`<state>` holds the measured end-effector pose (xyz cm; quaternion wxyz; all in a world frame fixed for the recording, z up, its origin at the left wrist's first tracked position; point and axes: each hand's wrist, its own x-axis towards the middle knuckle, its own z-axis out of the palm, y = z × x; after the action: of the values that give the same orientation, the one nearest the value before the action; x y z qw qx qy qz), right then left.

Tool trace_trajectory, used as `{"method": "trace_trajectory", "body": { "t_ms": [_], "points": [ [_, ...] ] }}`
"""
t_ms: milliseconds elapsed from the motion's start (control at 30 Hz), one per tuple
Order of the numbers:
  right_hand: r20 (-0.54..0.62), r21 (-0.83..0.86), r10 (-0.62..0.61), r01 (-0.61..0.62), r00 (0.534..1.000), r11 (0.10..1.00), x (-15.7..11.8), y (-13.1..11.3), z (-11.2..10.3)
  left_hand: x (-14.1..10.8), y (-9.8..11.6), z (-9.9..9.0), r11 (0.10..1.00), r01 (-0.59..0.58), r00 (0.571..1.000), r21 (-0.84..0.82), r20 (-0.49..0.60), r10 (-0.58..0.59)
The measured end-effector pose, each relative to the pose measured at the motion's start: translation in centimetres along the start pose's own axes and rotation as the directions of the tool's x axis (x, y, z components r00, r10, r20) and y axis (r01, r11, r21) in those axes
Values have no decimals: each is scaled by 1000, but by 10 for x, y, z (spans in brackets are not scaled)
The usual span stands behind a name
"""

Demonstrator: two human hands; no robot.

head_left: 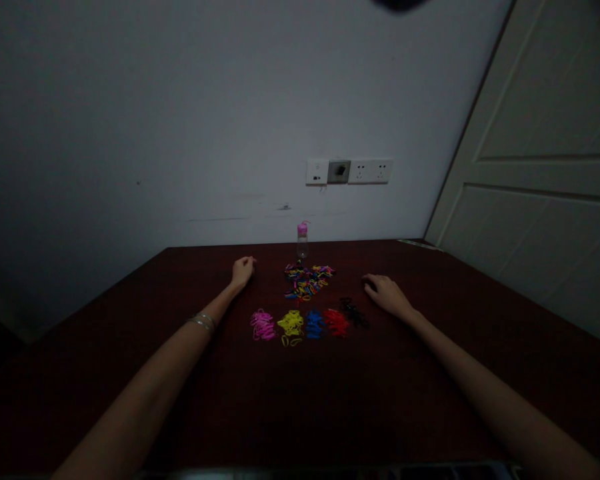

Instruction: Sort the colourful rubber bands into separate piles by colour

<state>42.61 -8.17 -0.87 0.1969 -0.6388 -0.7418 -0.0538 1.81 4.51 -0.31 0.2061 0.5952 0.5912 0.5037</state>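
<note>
My left hand (243,271) rests on its side on the table, fingers loosely curled in with nothing seen in them. A bracelet circles that wrist. Palm down on the right lies my right hand (384,293), thumb apart from the fingers, near a pile of black rubber bands (353,312). To the left of that pile run red bands (336,323), blue bands (315,324), yellow bands (291,323) and pink bands (263,325), each colour in its own pile. Behind them, between my hands, is a heap of mixed-colour rubber bands (307,283). Neither hand touches the bands.
A small clear bottle (303,249) with a pink cap stands behind the mixed heap. The dark red table (230,413) meets a pale wall carrying a row of sockets (370,171). A white panelled door (540,147) rises at the right. The light is dim.
</note>
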Motion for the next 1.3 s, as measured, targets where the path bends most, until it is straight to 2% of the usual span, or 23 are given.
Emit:
{"method": "trace_trajectory", "body": {
  "t_ms": [133,333,467,567,700,833,933,1000,1100,1300],
  "points": [
    [-12,-3,-5,5,1000,1000,-1,0,0,-1,2,1,998,19,1000,-55,20,-18],
    [5,54,-2,1,1000,999,1,3,-2,-2,1,1,1000,0,1000,-28,21,1],
    [17,172,-89,84,996,981,7,-1,-11,-2,1,1,1000,-7,1000,-18,9,7],
    [35,296,-165,147,986,944,11,-22,-23,-2,0,1,999,-10,1000,-30,12,11],
    [110,449,-312,233,944,863,15,-70,-40,-5,3,0,999,6,1000,-37,8,-5],
    [99,473,-397,308,913,826,18,-117,-47,-7,4,-1,998,10,1000,-62,8,-10],
    [152,456,-461,352,874,818,21,-142,-41,-6,1,-1,998,1,1000,-64,14,-1],
    [193,425,-475,364,859,829,22,-153,-33,-5,0,-2,999,-3,1000,-47,14,3],
    [230,354,-457,364,859,861,24,-165,-21,-5,0,-2,1000,1,1000,-16,24,0],
    [229,232,-423,373,877,899,24,-171,-11,-8,3,0,998,-24,999,59,36,22]
  ]
}}
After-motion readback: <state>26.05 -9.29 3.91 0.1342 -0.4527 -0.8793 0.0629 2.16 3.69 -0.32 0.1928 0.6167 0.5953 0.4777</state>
